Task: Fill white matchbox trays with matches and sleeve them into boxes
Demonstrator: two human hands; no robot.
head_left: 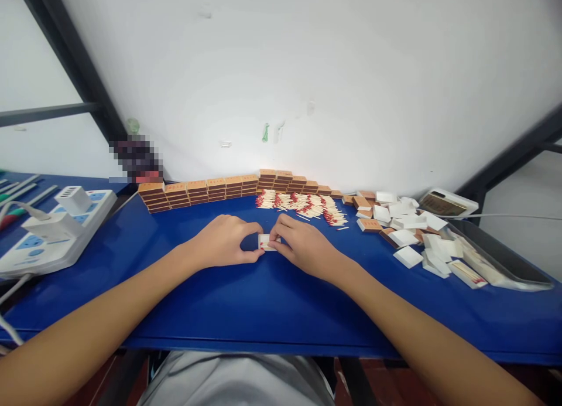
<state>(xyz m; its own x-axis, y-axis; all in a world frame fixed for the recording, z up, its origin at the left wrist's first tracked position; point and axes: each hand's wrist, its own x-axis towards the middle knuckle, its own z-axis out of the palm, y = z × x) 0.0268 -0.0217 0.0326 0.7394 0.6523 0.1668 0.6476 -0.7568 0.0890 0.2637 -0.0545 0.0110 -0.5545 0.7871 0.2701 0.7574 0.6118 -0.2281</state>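
Observation:
A small white matchbox tray [264,239] lies on the blue table in front of me, with a few red-tipped matches showing in it. My left hand [226,241] grips the tray's left end between thumb and forefinger. Over its right end, my right hand [302,245] has its fingertips pinched together on matches inside the tray; how many is hidden. Just beyond my hands, loose red-headed matches [307,204] lie in heaps. Closed orange-brown matchboxes [206,191] stand stacked in a long row along the wall.
To the right are piled white empty trays [408,258] and orange matchbox sleeves [369,225], beside a filled tray [468,274] and a dark flat device [504,251]. A white power strip [65,236] with plugs and cables sits at the left. Metal frame posts rise on both sides.

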